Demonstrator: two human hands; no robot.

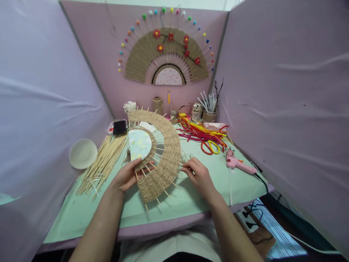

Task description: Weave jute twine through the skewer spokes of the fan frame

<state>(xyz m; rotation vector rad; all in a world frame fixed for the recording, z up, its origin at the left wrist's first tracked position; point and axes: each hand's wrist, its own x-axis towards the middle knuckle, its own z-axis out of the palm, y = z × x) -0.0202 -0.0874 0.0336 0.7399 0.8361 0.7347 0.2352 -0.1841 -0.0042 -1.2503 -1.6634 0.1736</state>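
Observation:
A half-ring fan woven from tan twine (169,145) over thin wooden sticks is tilted on its side above the table. Its inner half disc (139,143) is covered in pale blue and yellow patterned cloth. My left hand (131,174) grips the fan at the lower end of this disc, thumb on the front and fingers behind the sticks. Beside the outer right edge, my right hand (197,174) has its thumb and fingers pinched together near the stick tips. Thin loops of twine (187,157) show just above those fingers; whether they hold the strand is too small to tell.
Thin sticks (105,163) and a white bowl (83,153) lie left. At right are red and yellow pipe cleaners (199,131), scissors (209,147) and a pink glue gun (240,163) with its cord. A finished fan (141,54) hangs on the back wall.

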